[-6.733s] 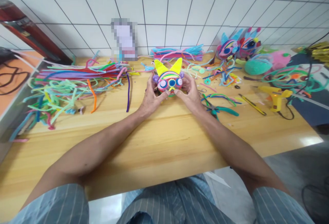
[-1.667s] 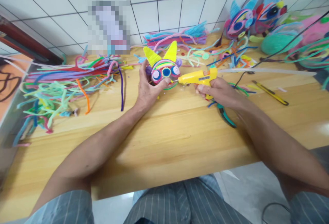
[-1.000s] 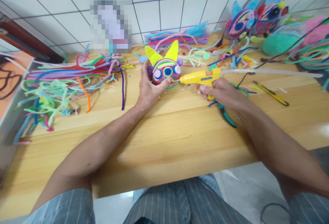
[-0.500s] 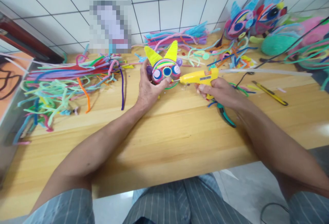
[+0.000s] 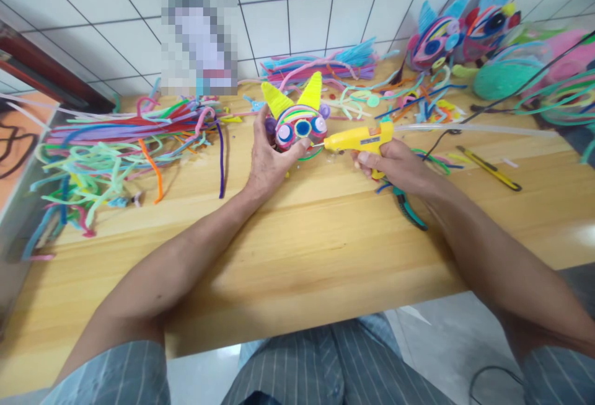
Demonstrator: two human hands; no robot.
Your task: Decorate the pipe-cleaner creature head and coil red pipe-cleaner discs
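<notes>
My left hand [image 5: 270, 155] grips a small animal-head craft [image 5: 297, 121] from its left side, thumb across the lower front. The craft has two pointed yellow ears, round layered eyes, a dark blue centre disc and coloured bands above. In my right hand [image 5: 388, 160] is a yellow hot glue gun [image 5: 357, 139], fingers wrapped around its handle. The gun's nozzle points left, at the craft's lower right beside my left thumb; whether it touches cannot be made out. A long clear glue stick [image 5: 478, 129] sticks out of the gun's back.
Pipe cleaners [image 5: 116, 138] are heaped at the left, with another bundle [image 5: 320, 67] by the tiled wall. Teal-handled pliers [image 5: 409, 209] and a yellow utility knife [image 5: 490, 169] lie at the right. Similar finished-looking crafts [image 5: 434, 42] stand back right, near a dark cord [image 5: 520, 85].
Almost nothing differs. The glue gun has shifted very slightly left, its nozzle still at the craft's lower right; my left hand keeps its hold.
</notes>
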